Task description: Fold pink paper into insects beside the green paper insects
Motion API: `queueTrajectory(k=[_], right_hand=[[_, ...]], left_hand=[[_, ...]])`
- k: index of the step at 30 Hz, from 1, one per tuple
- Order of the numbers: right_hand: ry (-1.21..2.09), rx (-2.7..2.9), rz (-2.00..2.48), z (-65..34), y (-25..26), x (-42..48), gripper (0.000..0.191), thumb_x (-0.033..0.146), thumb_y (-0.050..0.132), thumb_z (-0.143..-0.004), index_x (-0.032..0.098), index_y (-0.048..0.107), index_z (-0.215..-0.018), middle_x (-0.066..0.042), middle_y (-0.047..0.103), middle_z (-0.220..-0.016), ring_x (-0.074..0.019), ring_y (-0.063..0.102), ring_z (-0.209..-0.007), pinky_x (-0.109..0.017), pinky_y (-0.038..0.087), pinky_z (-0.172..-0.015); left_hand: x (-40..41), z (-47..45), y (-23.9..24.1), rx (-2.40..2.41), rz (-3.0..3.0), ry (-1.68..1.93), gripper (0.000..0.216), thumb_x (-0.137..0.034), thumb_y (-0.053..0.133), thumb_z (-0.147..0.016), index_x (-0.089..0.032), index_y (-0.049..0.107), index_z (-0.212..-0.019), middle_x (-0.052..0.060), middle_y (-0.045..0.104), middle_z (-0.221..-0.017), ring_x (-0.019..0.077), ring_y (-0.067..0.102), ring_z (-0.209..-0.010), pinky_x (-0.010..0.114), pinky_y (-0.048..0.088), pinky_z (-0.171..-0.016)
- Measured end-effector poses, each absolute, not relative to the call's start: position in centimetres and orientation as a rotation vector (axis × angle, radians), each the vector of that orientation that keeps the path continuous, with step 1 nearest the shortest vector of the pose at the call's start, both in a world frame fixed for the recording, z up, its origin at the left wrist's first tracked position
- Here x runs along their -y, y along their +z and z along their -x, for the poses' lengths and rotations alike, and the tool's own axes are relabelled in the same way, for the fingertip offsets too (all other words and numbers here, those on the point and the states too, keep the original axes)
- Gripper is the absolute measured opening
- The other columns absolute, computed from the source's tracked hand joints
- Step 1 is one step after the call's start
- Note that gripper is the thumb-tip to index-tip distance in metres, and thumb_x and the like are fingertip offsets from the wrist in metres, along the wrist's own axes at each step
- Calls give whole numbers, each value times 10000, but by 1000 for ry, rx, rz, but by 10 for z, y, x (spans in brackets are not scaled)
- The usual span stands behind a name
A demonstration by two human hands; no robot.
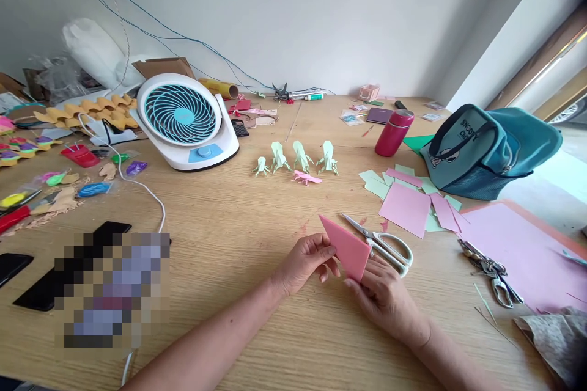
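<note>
A folded sheet of pink paper [347, 248] is held up between both hands, above the wooden table. My left hand [312, 259] pinches its left edge between thumb and fingers. At the lower right corner, my right hand [384, 292] grips the same paper, thumb in front and fingers behind. White-handled scissors [389, 248] lie just behind the right hand, blades slightly apart. Farther back stand several pale green origami insects [300, 157], with a pink origami insect [306, 178] in front of them.
A white fan [183, 122] stands back left, its white cable [153, 195] running forward. Pink and green paper pieces [406, 208], a red flask [394, 133], a teal backpack [490, 149] and keys [490, 272] lie to the right. Phones [13, 267] and clay packets [94, 189] are left.
</note>
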State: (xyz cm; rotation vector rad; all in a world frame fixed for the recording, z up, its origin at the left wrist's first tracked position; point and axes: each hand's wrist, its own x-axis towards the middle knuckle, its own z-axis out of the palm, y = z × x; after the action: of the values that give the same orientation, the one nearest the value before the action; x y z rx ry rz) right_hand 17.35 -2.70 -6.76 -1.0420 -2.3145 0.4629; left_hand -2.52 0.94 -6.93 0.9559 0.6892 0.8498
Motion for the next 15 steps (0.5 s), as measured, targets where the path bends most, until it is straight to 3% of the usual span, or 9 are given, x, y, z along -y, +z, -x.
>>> queueTrajectory(k=[8,15], right_hand=[[829,2194,1051,-159,-51,19,400,437,338,-1009,203,593,-808,-38,580,-719,-186,513,-665,-313,388,-657],[1005,1965,1005,-138,-56,12,369,380,375,-1004,199,608,-784,-46,614,-758,-190,564,-713,-299,439,-698]], left_hand=[[-11,33,-71,-676,-823,966,312,-432,673,-841,-150,544,-875,-24,602,-593,63,522,-452,146,425,-406],[-14,38,-71,-657,-853,976,302,-438,641,-865,-160,524,-874,-20,610,-576,73,516,-422,161,431,-400]])
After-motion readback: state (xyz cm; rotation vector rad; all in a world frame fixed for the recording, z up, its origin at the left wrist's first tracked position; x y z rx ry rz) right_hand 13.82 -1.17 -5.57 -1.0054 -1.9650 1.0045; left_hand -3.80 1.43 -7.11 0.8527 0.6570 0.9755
